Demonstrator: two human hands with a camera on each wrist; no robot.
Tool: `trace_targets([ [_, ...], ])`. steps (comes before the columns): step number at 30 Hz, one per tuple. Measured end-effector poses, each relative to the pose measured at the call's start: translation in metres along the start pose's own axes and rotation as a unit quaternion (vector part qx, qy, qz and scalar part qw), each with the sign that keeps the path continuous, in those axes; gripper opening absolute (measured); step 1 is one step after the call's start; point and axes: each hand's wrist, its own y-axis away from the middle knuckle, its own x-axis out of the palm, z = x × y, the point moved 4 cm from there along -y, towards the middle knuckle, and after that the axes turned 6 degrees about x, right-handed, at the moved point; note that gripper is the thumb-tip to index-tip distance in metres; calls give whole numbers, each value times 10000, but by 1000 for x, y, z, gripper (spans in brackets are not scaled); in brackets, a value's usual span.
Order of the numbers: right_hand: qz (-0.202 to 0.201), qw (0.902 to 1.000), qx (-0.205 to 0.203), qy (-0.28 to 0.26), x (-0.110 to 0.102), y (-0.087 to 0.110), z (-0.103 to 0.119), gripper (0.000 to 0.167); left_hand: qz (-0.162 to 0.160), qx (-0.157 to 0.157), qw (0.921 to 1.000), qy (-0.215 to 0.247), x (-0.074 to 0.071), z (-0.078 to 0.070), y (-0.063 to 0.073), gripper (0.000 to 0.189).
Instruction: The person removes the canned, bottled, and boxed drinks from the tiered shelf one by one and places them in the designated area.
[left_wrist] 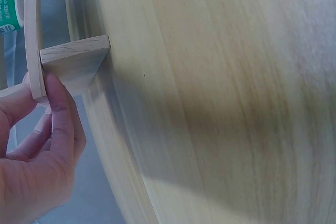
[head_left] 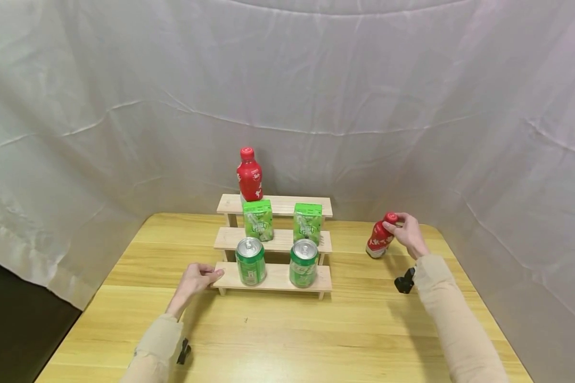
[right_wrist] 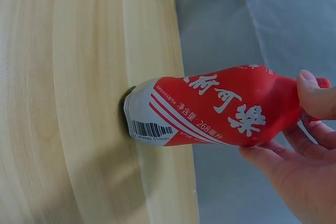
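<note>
My right hand holds a red cola bottle around its neck, near the cap. The bottle leans a little, its base on or just over the table at the right; the right wrist view shows white lettering and a barcode on the bottle. With thumb and fingers, my left hand pinches the left end of the lowest board of a three-step wooden shelf. Another red bottle stands on the left of the top step. Two green drink cartons occupy the middle step, and two green cans the bottom one.
The shelf stands toward the back of a wooden table. Grey-white cloth hangs behind the table and along its sides. A dark area lies beyond the left edge. Black wrist devices are on both forearms.
</note>
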Motion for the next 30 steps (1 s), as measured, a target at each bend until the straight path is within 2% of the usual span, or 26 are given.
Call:
trace_targets([
  [10, 114, 9999, 70, -33, 0, 0, 0, 57, 13, 11, 10000, 24, 0, 0, 0, 36],
  [17, 203, 9998, -65, -15, -1, 1, 5, 59, 19, 12, 10000, -27, 0, -1, 2, 37],
  [23, 198, 9994, -274, -52, -4, 4, 17, 63, 10, 45, 10000, -6, 0, -1, 1, 36],
  [30, 155, 9988, -471, -15, -6, 6, 41, 69, 22, 84, 10000, -24, 0, -1, 1, 34],
])
